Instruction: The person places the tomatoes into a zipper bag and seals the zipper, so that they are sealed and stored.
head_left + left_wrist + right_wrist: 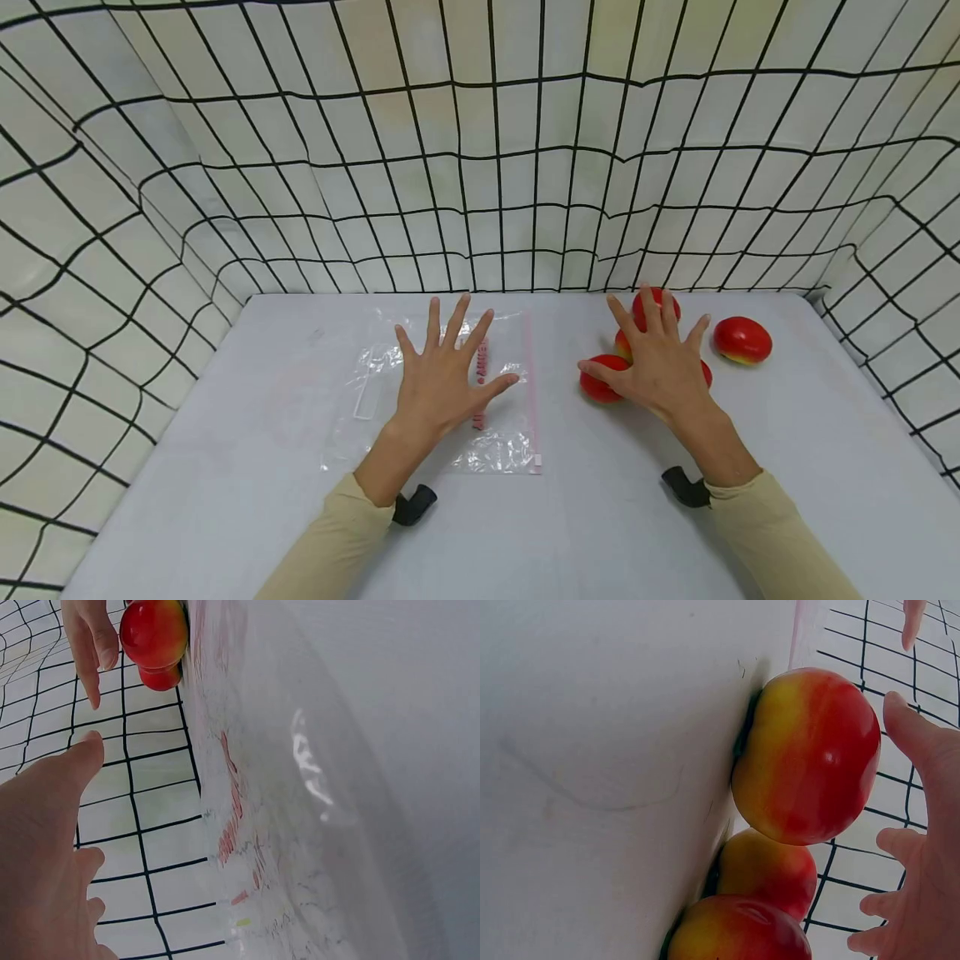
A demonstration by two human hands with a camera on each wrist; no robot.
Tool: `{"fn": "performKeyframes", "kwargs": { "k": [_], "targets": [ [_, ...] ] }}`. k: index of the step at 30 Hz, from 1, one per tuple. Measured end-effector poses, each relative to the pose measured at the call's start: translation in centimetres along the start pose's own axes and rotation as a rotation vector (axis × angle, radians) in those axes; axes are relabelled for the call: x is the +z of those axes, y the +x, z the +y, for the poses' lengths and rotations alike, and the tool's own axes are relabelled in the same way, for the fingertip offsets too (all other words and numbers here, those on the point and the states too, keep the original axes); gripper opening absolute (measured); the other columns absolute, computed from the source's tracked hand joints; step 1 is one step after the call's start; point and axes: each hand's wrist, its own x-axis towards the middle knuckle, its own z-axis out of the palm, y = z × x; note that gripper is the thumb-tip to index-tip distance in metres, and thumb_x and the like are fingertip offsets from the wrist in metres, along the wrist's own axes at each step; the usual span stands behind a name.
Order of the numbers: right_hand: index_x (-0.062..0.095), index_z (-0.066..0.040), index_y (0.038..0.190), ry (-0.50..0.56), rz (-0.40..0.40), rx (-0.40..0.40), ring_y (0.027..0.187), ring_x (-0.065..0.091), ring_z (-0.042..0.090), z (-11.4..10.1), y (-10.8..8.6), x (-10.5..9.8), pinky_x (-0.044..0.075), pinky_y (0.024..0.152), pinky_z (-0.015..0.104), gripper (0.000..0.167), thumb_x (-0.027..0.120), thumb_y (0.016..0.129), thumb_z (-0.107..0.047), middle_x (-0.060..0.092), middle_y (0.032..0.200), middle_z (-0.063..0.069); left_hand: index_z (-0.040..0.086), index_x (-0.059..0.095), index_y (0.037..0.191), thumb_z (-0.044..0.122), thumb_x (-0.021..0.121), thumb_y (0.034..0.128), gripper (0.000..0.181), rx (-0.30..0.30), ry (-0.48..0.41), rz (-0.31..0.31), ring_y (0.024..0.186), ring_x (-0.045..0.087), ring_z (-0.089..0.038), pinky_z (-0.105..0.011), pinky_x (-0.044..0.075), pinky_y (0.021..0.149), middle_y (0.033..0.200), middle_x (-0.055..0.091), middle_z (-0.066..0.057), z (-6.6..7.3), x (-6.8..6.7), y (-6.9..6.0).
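A clear plastic zip bag [510, 450] with a pink zip edge and red print lies flat on the white table. Above it my left hand [438, 379] hovers with its fingers spread, hiding part of the bag. My right hand [663, 371], fingers also spread, is over a group of glossy red-and-yellow fruits [600, 379], partly covering them. In the right wrist view, a large fruit [810, 757] stands nearest the thumb, apart from it, with other fruits [739, 930] beyond. Their exact kind cannot be told. Neither hand holds anything.
One separate red fruit [742, 340] lies to the right of the group. Black netting [495, 154] over white walls rises behind and along both sides of the white table [247, 467]. A black wrist mount [414, 505] sits under each forearm.
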Motion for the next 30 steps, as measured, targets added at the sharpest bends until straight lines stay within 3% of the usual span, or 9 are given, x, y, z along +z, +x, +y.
{"fn": "performKeyframes", "kwargs": {
  "k": [11,20,30],
  "targets": [
    [0.025,-0.026,0.167,-0.006,0.018,-0.006,0.160,0.007,0.050,0.11,-0.01,0.06,0.000,0.115,0.089,0.104,0.069,0.083,-0.070,0.012,0.174,0.022,0.039,0.020,0.166,0.088,0.044,0.0876,0.096,0.002,-0.016,0.008,0.165,-0.001,-0.036,-0.084,0.009,0.120,0.178,0.001,0.003,0.08,0.16,0.03],
    [0.028,-0.023,0.166,0.074,0.025,-0.011,0.160,0.014,0.048,0.25,0.18,-0.27,-0.001,0.118,0.086,0.102,0.073,0.084,-0.065,0.019,0.171,0.024,0.036,0.024,0.166,0.083,0.047,0.0906,0.092,0.019,-0.047,0.048,0.166,0.000,-0.031,-0.076,0.007,0.126,0.178,0.006,0.003,0.08,0.03,0.14],
    [0.040,-0.020,0.160,0.171,0.034,-0.032,0.154,0.027,0.045,0.57,-0.08,-0.02,0.016,0.122,0.079,0.091,0.079,0.084,-0.050,0.031,0.166,0.023,0.033,0.031,0.164,0.078,0.048,0.0932,0.086,0.011,-0.225,-0.040,0.166,0.006,-0.027,-0.073,0.011,0.127,0.177,0.013,0.007,0.33,0.78,-0.09]
  ]
}}
